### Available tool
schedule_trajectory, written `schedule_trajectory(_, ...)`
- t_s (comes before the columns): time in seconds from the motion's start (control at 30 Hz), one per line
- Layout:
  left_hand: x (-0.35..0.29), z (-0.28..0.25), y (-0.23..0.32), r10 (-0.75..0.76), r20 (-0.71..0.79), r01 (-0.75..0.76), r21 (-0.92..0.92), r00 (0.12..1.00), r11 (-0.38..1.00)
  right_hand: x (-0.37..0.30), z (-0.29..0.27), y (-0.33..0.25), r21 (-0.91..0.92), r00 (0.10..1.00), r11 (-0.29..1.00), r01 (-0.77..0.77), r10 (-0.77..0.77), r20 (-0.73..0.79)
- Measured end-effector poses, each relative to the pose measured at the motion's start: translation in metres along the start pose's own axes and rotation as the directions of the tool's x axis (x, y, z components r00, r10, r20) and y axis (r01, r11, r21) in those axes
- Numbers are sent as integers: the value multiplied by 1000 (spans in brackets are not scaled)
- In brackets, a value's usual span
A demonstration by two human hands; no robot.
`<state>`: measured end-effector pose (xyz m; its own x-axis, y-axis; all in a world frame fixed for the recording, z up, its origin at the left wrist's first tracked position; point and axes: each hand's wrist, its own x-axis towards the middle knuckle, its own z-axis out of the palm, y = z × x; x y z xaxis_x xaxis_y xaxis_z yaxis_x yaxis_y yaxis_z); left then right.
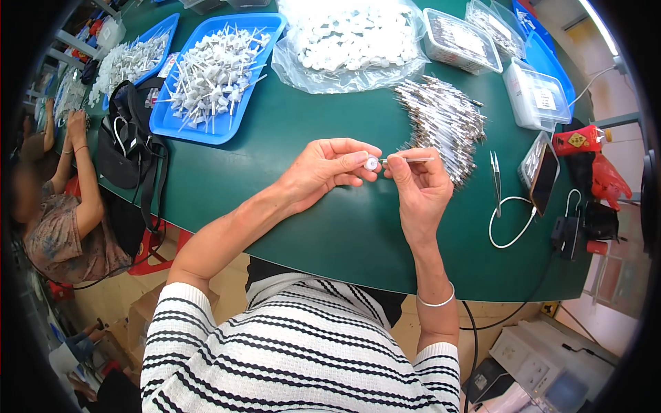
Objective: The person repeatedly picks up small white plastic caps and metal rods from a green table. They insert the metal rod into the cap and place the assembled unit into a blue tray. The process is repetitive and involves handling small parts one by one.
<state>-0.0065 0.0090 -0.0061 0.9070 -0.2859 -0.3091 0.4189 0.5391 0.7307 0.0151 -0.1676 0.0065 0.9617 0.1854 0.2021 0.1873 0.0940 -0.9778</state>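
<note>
Above the green table, my left hand pinches a small round white plastic piece between thumb and fingers. My right hand grips a thin rod, pale along its length with a metallic tip. The rod's tip points left at the white piece and is close to it; I cannot tell whether the two touch. Right of my right hand lies a heap of similar thin rods. Beyond both hands, a clear plastic bag spreads open under many loose white pieces.
A blue tray of white stemmed parts stands far left, beside a black bag. Clear boxes, tweezers, a phone and a white cable lie right. Another person sits at the left.
</note>
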Motion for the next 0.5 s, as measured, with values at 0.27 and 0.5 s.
schedule_trajectory(0.27,0,-1,-1,-4,1,4,-5,1000,1000,0,0,-1,-23,1000,999,27,-27,0)
schedule_trajectory(0.5,1,-2,-1,-24,7,24,4,1000,1000,-1,0,-2,-31,999,998,54,-54,8)
